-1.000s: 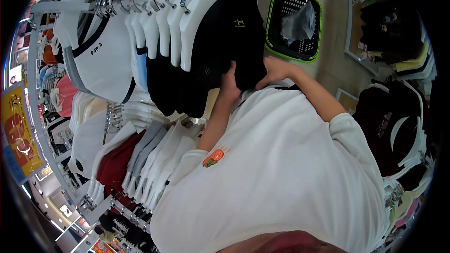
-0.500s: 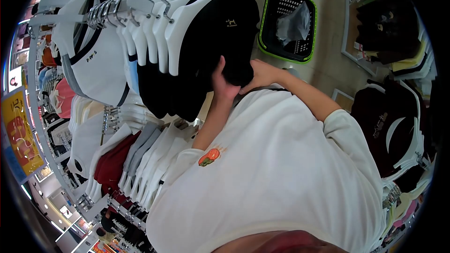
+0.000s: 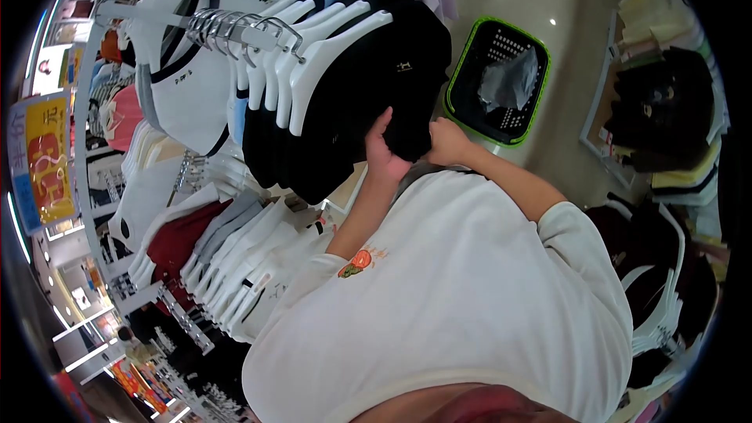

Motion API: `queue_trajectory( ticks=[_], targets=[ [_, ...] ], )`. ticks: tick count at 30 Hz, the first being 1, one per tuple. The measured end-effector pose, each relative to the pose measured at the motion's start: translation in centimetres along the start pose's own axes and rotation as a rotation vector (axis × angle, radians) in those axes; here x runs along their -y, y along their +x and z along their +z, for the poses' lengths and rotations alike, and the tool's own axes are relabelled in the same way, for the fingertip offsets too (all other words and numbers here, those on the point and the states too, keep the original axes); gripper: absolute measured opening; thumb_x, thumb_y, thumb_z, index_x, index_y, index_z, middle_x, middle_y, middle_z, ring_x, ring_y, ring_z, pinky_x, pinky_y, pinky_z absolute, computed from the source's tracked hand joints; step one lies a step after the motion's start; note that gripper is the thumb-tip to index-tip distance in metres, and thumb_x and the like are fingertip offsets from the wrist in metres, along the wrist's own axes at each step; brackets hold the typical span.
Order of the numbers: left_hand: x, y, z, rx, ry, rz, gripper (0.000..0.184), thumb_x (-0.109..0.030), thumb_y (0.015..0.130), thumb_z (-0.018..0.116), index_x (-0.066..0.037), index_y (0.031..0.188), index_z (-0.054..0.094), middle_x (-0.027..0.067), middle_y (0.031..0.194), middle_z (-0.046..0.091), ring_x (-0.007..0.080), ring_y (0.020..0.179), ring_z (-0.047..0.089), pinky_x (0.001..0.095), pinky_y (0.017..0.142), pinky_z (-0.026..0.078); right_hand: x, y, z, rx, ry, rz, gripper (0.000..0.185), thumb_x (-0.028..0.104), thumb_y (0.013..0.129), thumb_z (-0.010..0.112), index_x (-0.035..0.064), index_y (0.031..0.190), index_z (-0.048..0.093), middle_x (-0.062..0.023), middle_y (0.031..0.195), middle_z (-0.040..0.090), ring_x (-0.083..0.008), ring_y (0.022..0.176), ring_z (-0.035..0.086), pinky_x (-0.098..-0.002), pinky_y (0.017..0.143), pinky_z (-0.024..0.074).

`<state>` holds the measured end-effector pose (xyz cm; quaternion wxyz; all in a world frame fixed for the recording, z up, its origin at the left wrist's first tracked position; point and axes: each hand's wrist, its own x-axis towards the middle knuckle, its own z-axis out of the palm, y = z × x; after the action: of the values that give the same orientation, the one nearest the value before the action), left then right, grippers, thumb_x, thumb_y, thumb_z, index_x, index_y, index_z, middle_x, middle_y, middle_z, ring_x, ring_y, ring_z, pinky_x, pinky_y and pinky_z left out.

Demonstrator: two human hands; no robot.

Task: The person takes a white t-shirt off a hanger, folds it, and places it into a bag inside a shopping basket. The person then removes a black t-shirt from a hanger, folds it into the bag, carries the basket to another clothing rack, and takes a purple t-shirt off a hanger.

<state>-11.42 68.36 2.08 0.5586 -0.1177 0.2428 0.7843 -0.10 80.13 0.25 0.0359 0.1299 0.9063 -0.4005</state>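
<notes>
A black shirt (image 3: 407,39) with a small light emblem hangs at the front of a rack, on a white hanger (image 3: 313,70). At its lower part my left hand (image 3: 385,158) grips the cloth, thumb on the near face and the fingers hidden behind. Close beside it, my right hand (image 3: 450,142) is closed on the edge of the same shirt. More black garments hang behind it on white hangers.
A black basket with a green rim (image 3: 542,110) stands on the floor, holding a grey plastic bag (image 3: 509,82). White, red and grey garments (image 3: 188,243) hang at lower left. Folded clothes (image 3: 666,102) and dark hanging garments (image 3: 627,243) are on the right. A price sign (image 3: 43,160) hangs far left.
The whole view has shifted, so the rack and basket appear lower and further right. Both hands stay on the black shirt; my right hand's fingers look more curled.
</notes>
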Motion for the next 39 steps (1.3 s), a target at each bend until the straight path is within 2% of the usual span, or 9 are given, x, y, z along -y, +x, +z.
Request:
queue_trajectory(
  ticks=[6, 13, 17, 20, 28, 31, 32, 36, 39],
  targets=[
    [1.7, -1.1, 0.1, -0.157, 0.027, 0.04, 0.042, -0.023, 0.09, 0.058, 0.001, 0.125, 0.058, 0.0169, 0.126, 0.063, 0.0313, 0.117, 0.06, 0.0442, 0.105, 0.045, -1.9, 0.0, -1.2, 0.187, -0.354, -0.162, 0.033, 0.037, 0.069, 0.073, 0.0042, 0.072, 0.073, -0.0179, 0.077, 0.07, -0.0344, 0.075, 0.069, -0.0445, 0.067, 0.0558],
    [3.8, 0.0, -3.7, -0.279, -0.013, 0.15, 0.038, -0.022, 0.089, 0.057, 0.001, 0.119, 0.062, 0.0164, 0.118, 0.066, 0.0328, 0.11, 0.062, 0.0464, 0.1, 0.048, -5.2, 0.6, 0.3, 0.153, -0.342, -0.16, 0.03, 0.03, 0.061, 0.071, 0.0023, 0.07, 0.073, -0.0199, 0.076, 0.069, -0.0372, 0.075, 0.069, -0.0447, 0.074, 0.0568],
    [3.7, -2.4, -1.9, -0.298, 0.012, 0.172, 0.036, -0.025, 0.095, 0.06, -0.002, 0.122, 0.06, 0.01, 0.121, 0.065, 0.0255, 0.111, 0.062, 0.0391, 0.099, 0.049, -5.2, 0.9, -1.4, 0.171, -0.324, -0.137, 0.031, 0.029, 0.061, 0.071, -0.0002, 0.073, 0.071, -0.0224, 0.075, 0.068, -0.0394, 0.075, 0.068, -0.0449, 0.074, 0.0566],
    [3.9, -3.8, -4.6, -0.289, -0.027, 0.21, 0.04, -0.024, 0.097, 0.059, -0.002, 0.13, 0.056, 0.0097, 0.128, 0.062, 0.0252, 0.118, 0.059, 0.0384, 0.103, 0.045, -6.6, 0.4, -1.9, 0.152, -0.233, -0.183, 0.044, 0.041, 0.064, 0.073, 0.0002, 0.08, 0.068, -0.0233, 0.072, 0.066, -0.0423, 0.071, 0.066, -0.0482, 0.069, 0.0552],
    [4.8, -7.6, -6.6, -0.436, 0.129, 0.305, 0.047, -0.027, 0.095, 0.064, -0.006, 0.136, 0.053, 0.0067, 0.136, 0.057, 0.0254, 0.125, 0.053, 0.0392, 0.109, 0.039, -8.4, 0.4, -1.4, 0.233, -0.421, -0.289, 0.028, 0.028, 0.066, 0.067, 0.0022, 0.077, 0.069, -0.0208, 0.075, 0.068, -0.0395, 0.076, 0.068, -0.0474, 0.071, 0.0563],
    [5.0, -9.1, -5.0, -0.557, 0.228, 0.34, 0.052, -0.029, 0.09, 0.069, -0.007, 0.135, 0.054, 0.0047, 0.132, 0.058, 0.0229, 0.123, 0.052, 0.0369, 0.106, 0.039, -7.3, 1.1, -4.4, 0.229, -0.293, -0.369, 0.049, 0.043, 0.065, 0.076, 0.0057, 0.097, 0.07, -0.0204, 0.085, 0.069, -0.0383, 0.082, 0.067, -0.0469, 0.076, 0.0551],
    [4.9, -9.4, -5.2, -0.607, 0.317, 0.363, 0.052, -0.027, 0.089, 0.07, -0.004, 0.133, 0.054, 0.0062, 0.13, 0.059, 0.0237, 0.122, 0.053, 0.0375, 0.106, 0.039, -5.8, 1.7, -7.1, 0.229, -0.183, -0.454, 0.048, 0.037, 0.066, 0.078, 0.0057, 0.102, 0.068, -0.019, 0.095, 0.07, -0.0359, 0.089, 0.067, -0.0443, 0.08, 0.0542],
    [3.3, -10.8, -10.4, -0.856, 0.95, 0.609, 0.062, -0.022, 0.083, 0.074, 0.004, 0.133, 0.049, 0.0116, 0.132, 0.055, 0.0268, 0.125, 0.05, 0.0399, 0.105, 0.039, -3.5, 4.5, -12.2, -0.596, 0.256, -0.553, 0.041, 0.01, 0.07, 0.074, 0.0039, 0.109, 0.061, -0.0122, 0.101, 0.063, -0.0268, 0.084, 0.06, -0.0353, 0.081, 0.05],
    [1.7, -12.7, -5.7, -1.154, 1.364, 1.302, 0.071, -0.024, 0.084, 0.073, 0.002, 0.141, 0.039, 0.0173, 0.139, 0.047, 0.0312, 0.129, 0.045, 0.0406, 0.106, 0.037, 1.3, 5.2, -16.2, -0.838, -0.027, -0.542, 0.044, 0.012, 0.073, 0.073, 0.006, 0.115, 0.059, -0.0136, 0.108, 0.061, -0.031, 0.099, 0.058, -0.0386, 0.086, 0.0481]
  ],
)
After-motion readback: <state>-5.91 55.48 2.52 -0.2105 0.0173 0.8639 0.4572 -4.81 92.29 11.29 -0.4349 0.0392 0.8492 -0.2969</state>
